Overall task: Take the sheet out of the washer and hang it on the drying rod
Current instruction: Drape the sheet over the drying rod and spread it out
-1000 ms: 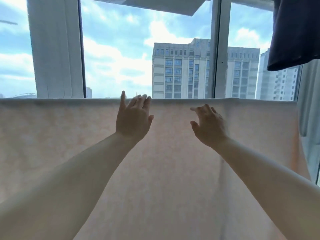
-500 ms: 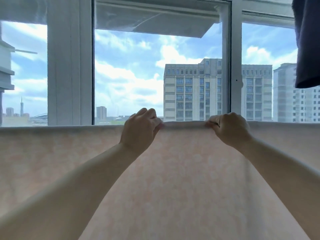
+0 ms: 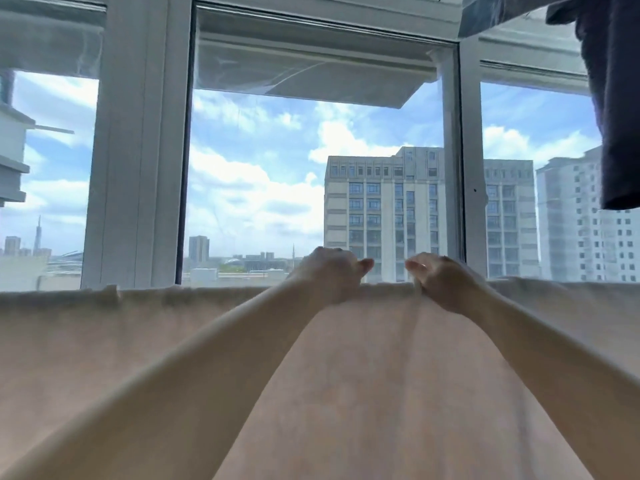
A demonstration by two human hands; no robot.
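A pale peach sheet [image 3: 138, 341] hangs spread across the whole width of the view, its top fold running level at about the height of my hands. The rod under that fold is hidden by the cloth. My left hand [image 3: 329, 271] reaches over the fold near the middle with its fingers curled over the far side and its thumb pointing right. My right hand [image 3: 440, 275] sits a little to the right, gripping the top fold, where the cloth bunches into a small crease below it.
Behind the sheet stands a window with white frames [image 3: 138, 168], looking out on tall buildings and cloudy sky. A dark garment [image 3: 616, 116] hangs at the upper right, above the sheet's right end.
My hands went from open in front of the sheet to gripping its top fold. The fold and both hands now sit lower in view, and more of the window shows above.
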